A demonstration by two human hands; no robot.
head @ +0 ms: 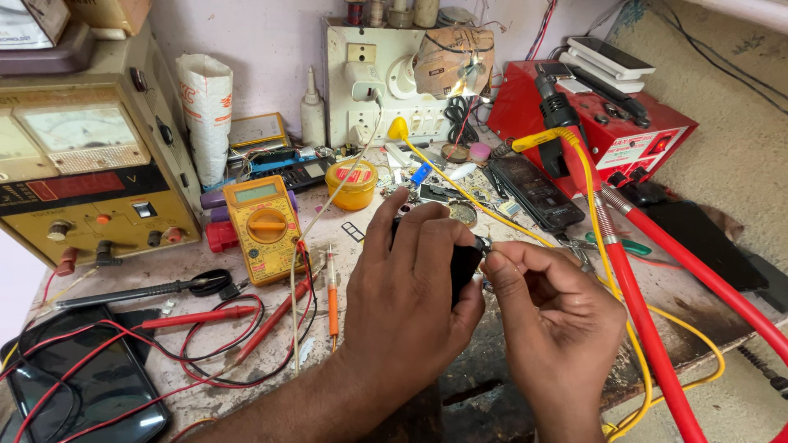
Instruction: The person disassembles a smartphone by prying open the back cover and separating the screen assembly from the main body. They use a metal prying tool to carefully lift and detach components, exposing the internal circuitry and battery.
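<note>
My left hand (410,295) is wrapped around a small black device (466,264), held upright above the workbench. My right hand (552,308) pinches at the device's right edge with thumb and forefinger; whatever small part it grips is too tiny to make out. A yellow wire (492,215) runs just behind my fingers.
A yellow multimeter (264,226) with red probe leads (205,318) lies left. A power supply unit (82,176) stands at far left, a red station (611,123) at back right. A yellow tin (351,182), a black phone (535,190), a dark tablet (90,385) and red hoses (648,328) crowd the bench.
</note>
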